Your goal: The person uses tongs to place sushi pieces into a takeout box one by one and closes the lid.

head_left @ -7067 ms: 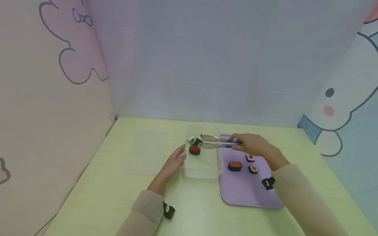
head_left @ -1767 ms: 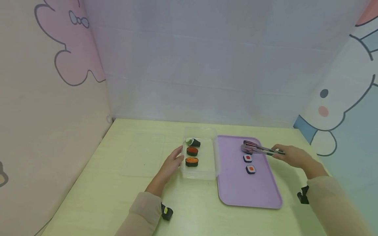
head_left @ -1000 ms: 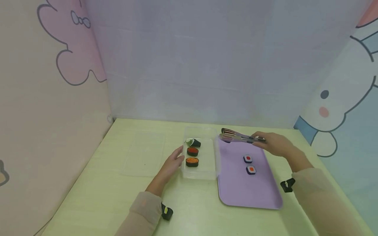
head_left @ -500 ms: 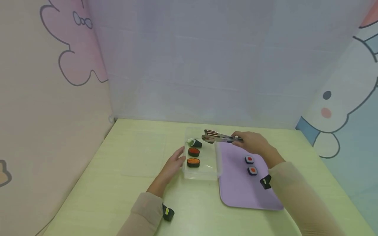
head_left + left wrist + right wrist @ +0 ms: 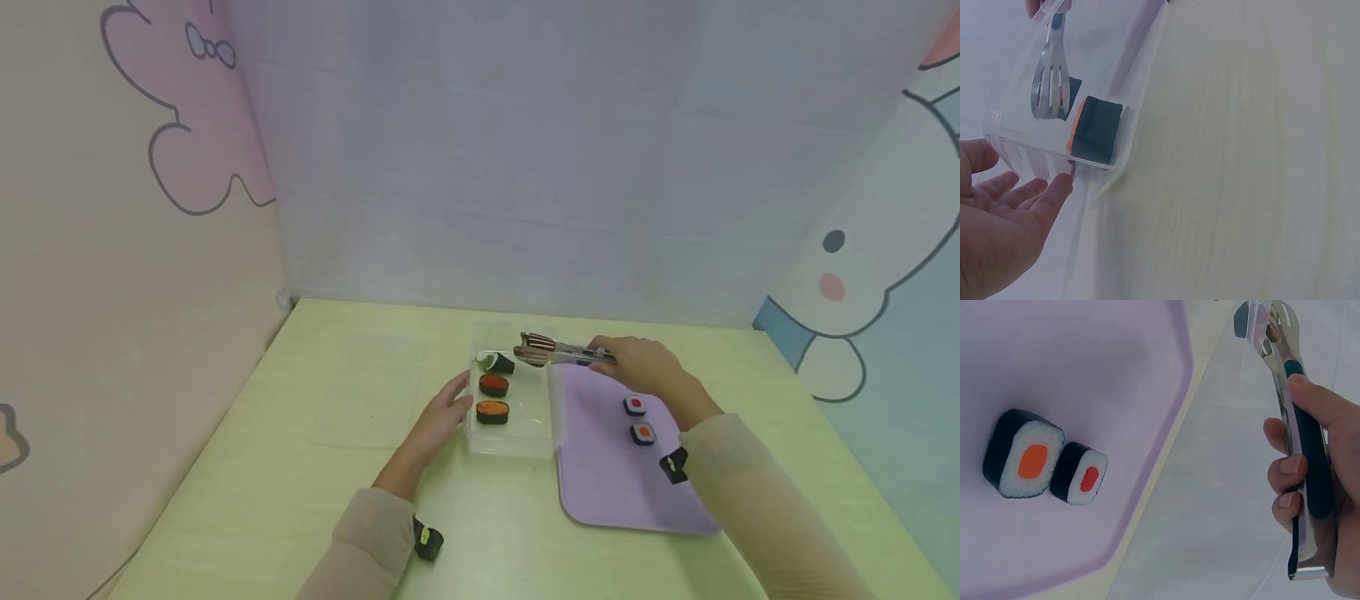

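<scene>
Clear box [image 5: 512, 447]: left hand [image 5: 441, 417], fingers relaxed, against its left side, presumably steadying it; right hand [image 5: 637, 363] gripping tongs [image 5: 570, 353] above.

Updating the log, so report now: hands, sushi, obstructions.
Left hand against clear box. Right hand gripping tongs, tips over box; whether loaded, can't tell. Three sushi pieces seen inside, two on purple tray. Nothing seen blocking tongs.

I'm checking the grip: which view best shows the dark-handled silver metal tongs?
Right wrist: the tongs appear large, gripped by the right hand. Head shows them smaller; left wrist, mainly a slotted tip.
</scene>
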`<move>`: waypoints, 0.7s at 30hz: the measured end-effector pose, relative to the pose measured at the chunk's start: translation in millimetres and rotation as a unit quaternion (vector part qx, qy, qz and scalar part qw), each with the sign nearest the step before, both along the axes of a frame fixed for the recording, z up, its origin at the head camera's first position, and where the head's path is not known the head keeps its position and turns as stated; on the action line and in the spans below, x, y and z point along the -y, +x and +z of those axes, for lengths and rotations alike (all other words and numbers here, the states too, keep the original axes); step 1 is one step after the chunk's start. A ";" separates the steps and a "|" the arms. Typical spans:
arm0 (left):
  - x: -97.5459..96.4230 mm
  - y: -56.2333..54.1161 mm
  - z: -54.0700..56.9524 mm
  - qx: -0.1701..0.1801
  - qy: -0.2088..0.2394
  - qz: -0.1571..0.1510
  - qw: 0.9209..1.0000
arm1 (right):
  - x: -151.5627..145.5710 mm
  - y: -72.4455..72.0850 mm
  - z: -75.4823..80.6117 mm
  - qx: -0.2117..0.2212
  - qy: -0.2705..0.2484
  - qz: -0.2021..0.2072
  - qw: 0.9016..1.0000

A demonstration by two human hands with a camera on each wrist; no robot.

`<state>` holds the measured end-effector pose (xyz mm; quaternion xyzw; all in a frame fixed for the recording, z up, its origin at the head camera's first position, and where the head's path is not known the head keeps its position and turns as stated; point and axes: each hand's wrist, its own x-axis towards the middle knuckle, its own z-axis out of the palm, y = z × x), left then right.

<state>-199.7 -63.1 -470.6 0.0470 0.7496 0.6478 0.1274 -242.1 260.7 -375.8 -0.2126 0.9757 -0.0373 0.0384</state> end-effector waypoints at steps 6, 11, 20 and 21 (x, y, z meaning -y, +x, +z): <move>0.1 -0.5 -0.6 -0.004 -0.001 0.000 1.000 | 0.4 2.6 3.3 0.003 0.002 0.000 1.000; -0.3 -1.2 -0.8 0.000 -0.002 0.001 1.000 | -10.1 8.1 8.2 0.001 -0.011 -0.004 1.000; -1.8 -0.1 2.2 0.001 -0.004 -0.004 1.000 | -53.3 33.0 21.8 0.019 -0.035 -0.049 0.998; -1.9 -0.1 2.5 0.002 -0.004 -0.004 1.000 | -59.2 36.3 22.6 0.017 -0.035 -0.050 0.998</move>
